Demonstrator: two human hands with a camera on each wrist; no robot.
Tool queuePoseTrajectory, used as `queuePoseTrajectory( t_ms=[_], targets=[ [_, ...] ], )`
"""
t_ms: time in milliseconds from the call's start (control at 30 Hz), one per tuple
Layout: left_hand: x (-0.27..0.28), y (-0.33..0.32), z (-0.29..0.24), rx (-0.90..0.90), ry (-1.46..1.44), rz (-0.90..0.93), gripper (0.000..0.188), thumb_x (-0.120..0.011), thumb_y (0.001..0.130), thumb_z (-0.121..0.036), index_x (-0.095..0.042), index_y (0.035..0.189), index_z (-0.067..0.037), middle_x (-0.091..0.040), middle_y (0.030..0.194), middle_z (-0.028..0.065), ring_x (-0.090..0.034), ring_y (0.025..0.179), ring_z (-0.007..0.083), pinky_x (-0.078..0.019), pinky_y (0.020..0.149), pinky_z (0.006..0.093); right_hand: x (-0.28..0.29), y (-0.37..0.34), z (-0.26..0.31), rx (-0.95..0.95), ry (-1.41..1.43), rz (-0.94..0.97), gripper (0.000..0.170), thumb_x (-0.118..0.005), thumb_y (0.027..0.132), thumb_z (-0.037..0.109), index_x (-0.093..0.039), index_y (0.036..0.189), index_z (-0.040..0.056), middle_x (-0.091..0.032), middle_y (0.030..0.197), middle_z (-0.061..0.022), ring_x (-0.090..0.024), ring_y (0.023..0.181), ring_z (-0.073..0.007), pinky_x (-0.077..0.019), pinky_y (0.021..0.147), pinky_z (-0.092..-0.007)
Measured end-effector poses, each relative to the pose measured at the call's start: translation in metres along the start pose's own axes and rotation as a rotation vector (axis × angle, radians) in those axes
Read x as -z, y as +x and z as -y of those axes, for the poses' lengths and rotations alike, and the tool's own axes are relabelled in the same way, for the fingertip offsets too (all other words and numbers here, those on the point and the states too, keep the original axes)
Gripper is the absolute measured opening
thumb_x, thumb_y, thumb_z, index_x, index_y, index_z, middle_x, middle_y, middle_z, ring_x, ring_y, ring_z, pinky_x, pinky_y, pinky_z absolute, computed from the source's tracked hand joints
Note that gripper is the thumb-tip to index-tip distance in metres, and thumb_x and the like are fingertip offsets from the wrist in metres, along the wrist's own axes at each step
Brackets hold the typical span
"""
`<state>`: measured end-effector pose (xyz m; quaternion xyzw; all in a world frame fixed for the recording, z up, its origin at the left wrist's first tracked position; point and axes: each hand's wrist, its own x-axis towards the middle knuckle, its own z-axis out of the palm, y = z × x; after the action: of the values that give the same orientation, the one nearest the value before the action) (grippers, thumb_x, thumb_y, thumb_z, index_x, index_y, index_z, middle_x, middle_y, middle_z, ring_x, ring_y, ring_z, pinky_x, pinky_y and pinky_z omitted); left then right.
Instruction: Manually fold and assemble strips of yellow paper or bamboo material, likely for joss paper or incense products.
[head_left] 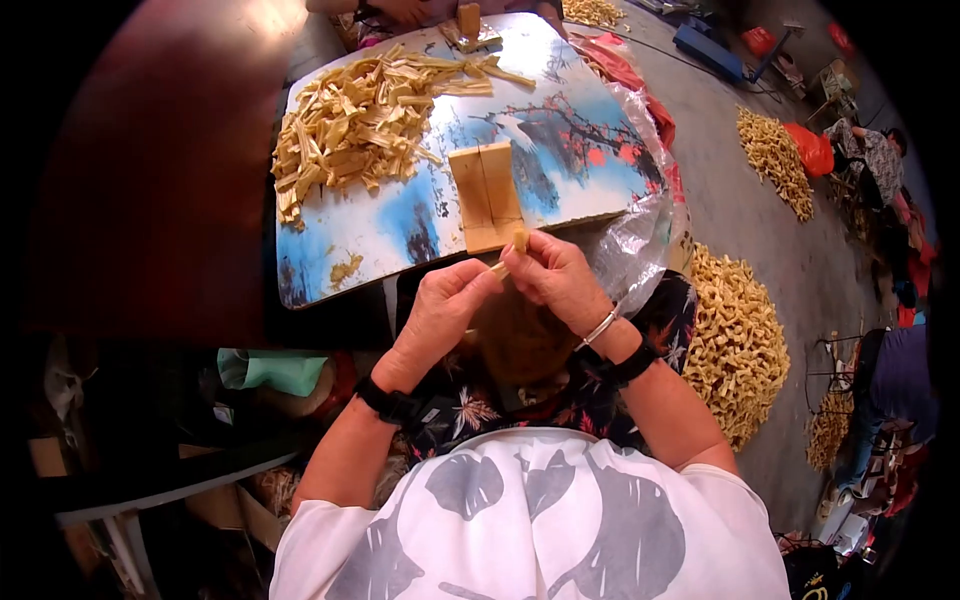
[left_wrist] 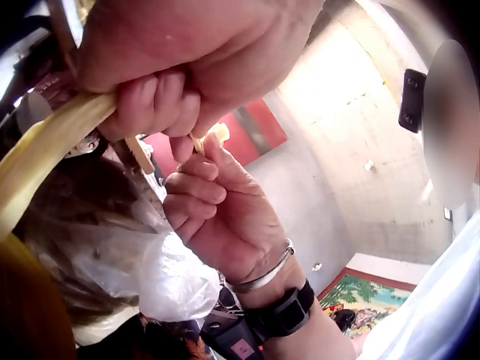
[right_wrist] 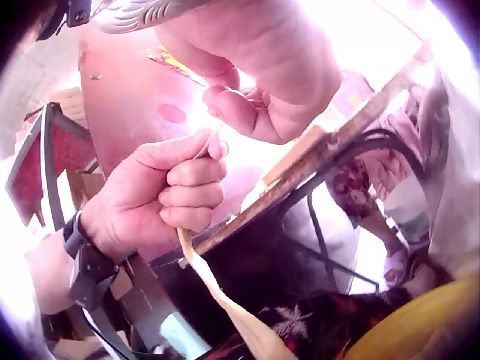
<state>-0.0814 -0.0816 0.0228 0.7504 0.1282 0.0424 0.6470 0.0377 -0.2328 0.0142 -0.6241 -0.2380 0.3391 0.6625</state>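
Note:
A pale yellow, flexible strip [right_wrist: 229, 304] runs between the two hands, in front of a small wooden block stand [head_left: 485, 195] at the near edge of the painted tabletop [head_left: 400, 235]. My left hand [head_left: 442, 312] grips the strip with curled fingers. Out of the bottom of that fist hangs its long tail, plain in the right wrist view. Thumb and fingertips of my right hand [head_left: 562, 280] pinch the other end, where a short, thick yellow bit stands up. Both hands are close together, fingertips nearly meeting in the left wrist view.
Many loose yellow strips [head_left: 350, 125] are heaped on the table's far left. Large piles of short, knotted-looking yellow pieces [head_left: 735, 340] lie on the floor to the right. Clear plastic sheeting [head_left: 640, 250] hangs at the table's right edge. Other people sit beyond the table and at right.

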Motion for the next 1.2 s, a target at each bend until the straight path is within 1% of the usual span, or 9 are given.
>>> queuePoseTrajectory(
  t_ms=[200,233,367,500,600,767,1000,1133,1200],
  targets=[
    [0.028,0.058,-0.016,-0.286,0.420,-0.215,0.017,-0.063,0.094,-0.015,-0.067,0.088,0.000,-0.052,0.061,0.0020,-0.047,0.057,0.0078,-0.0401,0.053,0.0263,0.014,0.046,0.026,0.330,-0.410,-0.260,0.025,-0.059,0.098,0.026,-0.058,0.090,0.0021,-0.061,0.066,-0.0057,-0.060,0.056,-0.0129,-0.0462,0.053,-0.0291],
    [0.031,0.068,-0.014,-0.314,0.439,-0.256,0.016,-0.064,0.093,-0.015,-0.067,0.088,0.000,-0.052,0.061,0.0033,-0.047,0.057,0.0085,-0.0407,0.054,0.0272,0.011,0.054,0.024,0.396,-0.452,-0.302,0.021,-0.059,0.097,0.022,-0.055,0.090,0.0020,-0.063,0.070,-0.0142,-0.065,0.061,-0.0261,-0.0484,0.056,-0.0364],
    [0.035,0.095,-0.009,-0.341,0.504,-0.368,0.017,-0.065,0.092,-0.016,-0.066,0.089,0.000,-0.055,0.061,0.0055,-0.050,0.058,0.0094,-0.0434,0.056,0.0288,0.011,0.082,0.018,0.512,-0.597,-0.420,0.012,-0.060,0.094,0.015,-0.054,0.094,0.0042,-0.063,0.079,-0.0201,-0.063,0.075,-0.0406,-0.0490,0.061,-0.0447],
    [0.029,0.110,0.009,-0.317,0.433,-0.424,0.016,-0.064,0.092,-0.015,-0.067,0.089,0.000,-0.056,0.060,0.0042,-0.050,0.058,0.0092,-0.0431,0.055,0.0282,0.012,0.098,-0.004,0.530,-0.917,-0.426,0.010,-0.059,0.090,0.014,-0.054,0.096,0.0071,-0.065,0.085,-0.0166,-0.063,0.080,-0.0401,-0.0502,0.066,-0.0482],
    [0.038,0.111,0.016,-0.193,0.385,-0.498,0.019,-0.063,0.090,-0.020,-0.068,0.089,-0.002,-0.063,0.066,0.0143,-0.060,0.058,0.0207,-0.0475,0.059,0.0353,0.018,0.091,-0.009,0.528,-0.983,-0.435,0.010,-0.058,0.090,0.015,-0.055,0.096,0.0079,-0.066,0.089,-0.0148,-0.063,0.081,-0.0401,-0.0506,0.066,-0.0491],
    [0.039,0.069,-0.002,-0.014,-0.345,-0.223,0.018,-0.054,0.098,-0.014,-0.067,0.101,-0.001,-0.059,0.076,-0.0018,-0.051,0.062,0.0081,-0.0428,0.059,0.0227,0.024,0.044,0.004,0.437,-0.735,-0.296,0.014,-0.060,0.092,0.015,-0.054,0.095,0.0022,-0.062,0.076,-0.0239,-0.061,0.078,-0.0448,-0.0484,0.064,-0.0479],
    [-0.015,0.013,0.007,-0.083,-0.283,-0.168,0.015,-0.061,0.095,-0.007,-0.066,0.107,-0.001,-0.067,0.090,0.0023,-0.059,0.080,0.0085,-0.0467,0.076,0.0227,-0.002,-0.026,0.012,0.261,-0.656,-0.204,0.026,-0.066,0.091,0.020,-0.063,0.110,0.0033,-0.061,0.066,-0.0149,-0.063,0.063,-0.0328,-0.0487,0.060,-0.0408],
    [-0.042,-0.011,0.020,-0.107,-0.159,-0.186,0.016,-0.062,0.097,-0.017,-0.066,0.105,-0.003,-0.066,0.095,0.0008,-0.060,0.083,0.0074,-0.0485,0.079,0.0214,-0.016,-0.021,-0.019,0.665,-0.638,-0.286,0.019,-0.064,0.090,0.013,-0.066,0.108,0.0071,-0.061,0.074,-0.0113,-0.062,0.065,-0.0297,-0.0486,0.059,-0.0390],
    [-0.036,-0.023,0.038,0.251,-0.257,-0.244,0.021,-0.062,0.097,-0.024,-0.064,0.103,-0.004,-0.066,0.093,0.0027,-0.062,0.083,0.0106,-0.0503,0.081,0.0242,-0.019,-0.036,-0.022,0.590,-0.665,-0.297,0.012,-0.061,0.090,0.009,-0.066,0.101,0.0064,-0.062,0.080,-0.0119,-0.064,0.070,-0.0307,-0.0504,0.061,-0.0377]
  ],
)
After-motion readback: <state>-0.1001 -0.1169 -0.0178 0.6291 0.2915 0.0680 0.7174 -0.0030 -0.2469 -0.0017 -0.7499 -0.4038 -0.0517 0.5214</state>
